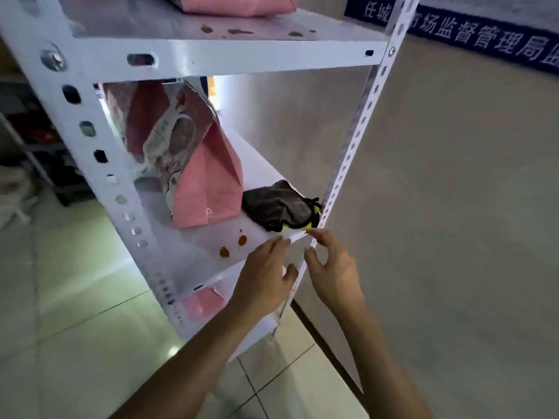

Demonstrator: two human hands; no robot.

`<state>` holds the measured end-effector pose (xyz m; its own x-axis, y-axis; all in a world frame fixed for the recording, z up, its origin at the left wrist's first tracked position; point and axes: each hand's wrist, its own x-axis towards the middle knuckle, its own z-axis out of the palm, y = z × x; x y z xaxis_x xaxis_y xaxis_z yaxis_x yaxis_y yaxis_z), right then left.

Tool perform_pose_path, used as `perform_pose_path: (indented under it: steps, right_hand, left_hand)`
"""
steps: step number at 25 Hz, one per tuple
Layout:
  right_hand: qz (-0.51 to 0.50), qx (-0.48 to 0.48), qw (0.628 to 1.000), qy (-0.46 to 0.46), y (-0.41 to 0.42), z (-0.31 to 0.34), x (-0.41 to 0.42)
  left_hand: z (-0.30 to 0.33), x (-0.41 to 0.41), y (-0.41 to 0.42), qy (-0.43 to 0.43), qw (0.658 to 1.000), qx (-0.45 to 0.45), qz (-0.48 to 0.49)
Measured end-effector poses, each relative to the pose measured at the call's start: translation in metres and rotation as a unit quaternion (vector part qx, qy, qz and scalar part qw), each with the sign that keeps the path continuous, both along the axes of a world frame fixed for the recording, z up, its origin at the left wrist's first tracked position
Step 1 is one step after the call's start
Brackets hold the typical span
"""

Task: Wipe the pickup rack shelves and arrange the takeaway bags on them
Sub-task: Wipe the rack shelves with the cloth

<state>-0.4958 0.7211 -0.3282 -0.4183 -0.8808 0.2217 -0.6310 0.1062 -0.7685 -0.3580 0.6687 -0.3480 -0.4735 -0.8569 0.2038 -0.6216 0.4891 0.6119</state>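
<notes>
A white metal rack [90, 137] stands in front of me. On its middle shelf [187, 246] a pink takeaway bag [208, 182] stands upright, with a dark grey and yellow cloth [278, 208] bunched beside it at the right front corner. Brown stains [233, 246] mark this shelf near its front edge. My left hand [263, 276] hovers at the shelf's front edge with fingers relaxed, holding nothing. Just right of the front post, my right hand [332, 267] is loosely curled with nothing in it. Another pink bag [239, 4] lies on the top shelf, which also shows brown stains [239, 31].
A third pink bag [202, 300] shows on the lower shelf. A grey wall [453, 207] with a blue banner [484, 34] runs close along the rack's right side. Pale floor tiles [90, 328] spread to the left, with dark clutter [45, 152] behind the rack.
</notes>
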Motion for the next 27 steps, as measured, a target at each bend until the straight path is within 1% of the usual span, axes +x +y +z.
perform_pose_path:
  steps: [3, 6, 8, 10, 11, 13, 14, 16, 18, 22, 24, 27]
  right_hand:
    - [0.065, -0.005, 0.998, -0.004, -0.038, 0.001, -0.023]
    - [0.132, -0.002, 0.991, -0.005, -0.081, 0.003, -0.028]
    - [0.156, -0.009, 0.987, 0.025, -0.104, 0.001, -0.026]
    - [0.148, -0.017, 0.985, 0.091, -0.125, -0.003, -0.026]
    - [0.142, 0.001, 0.981, 0.134, -0.134, -0.005, -0.027]
    - [0.148, 0.071, 0.961, 0.224, -0.147, -0.014, -0.031]
    - [0.16, 0.106, 0.949, 0.25, -0.149, -0.022, -0.033]
    - [0.183, 0.136, 0.934, 0.275, -0.149, -0.038, -0.038]
    - [0.19, 0.128, 0.928, 0.293, -0.146, -0.045, -0.042]
    - [0.16, 0.088, 0.939, 0.29, -0.137, -0.041, -0.04]
    - [0.154, 0.083, 0.941, 0.29, -0.132, -0.038, -0.038]
    - [0.149, 0.086, 0.935, 0.31, -0.126, -0.038, -0.037]
  left_hand:
    - [-0.009, -0.014, -0.003, -0.052, 0.996, 0.001, 0.066]
    - [-0.012, -0.022, 0.0, -0.105, 0.99, -0.018, 0.094]
    - [-0.014, -0.026, 0.003, -0.122, 0.986, -0.016, 0.115]
    - [-0.013, -0.03, 0.004, -0.138, 0.982, -0.013, 0.129]
    - [-0.013, -0.03, 0.004, -0.147, 0.98, -0.013, 0.132]
    - [-0.016, -0.03, 0.006, -0.16, 0.977, -0.015, 0.138]
    - [-0.017, -0.03, 0.008, -0.164, 0.977, -0.015, 0.136]
    - [-0.02, -0.03, 0.009, -0.173, 0.977, -0.008, 0.128]
    - [-0.023, -0.03, 0.01, -0.188, 0.974, -0.005, 0.127]
    - [-0.031, -0.025, 0.014, -0.212, 0.971, -0.012, 0.107]
    - [-0.031, -0.022, 0.016, -0.22, 0.97, -0.014, 0.1]
    - [-0.026, -0.018, 0.021, -0.191, 0.977, 0.006, 0.096]
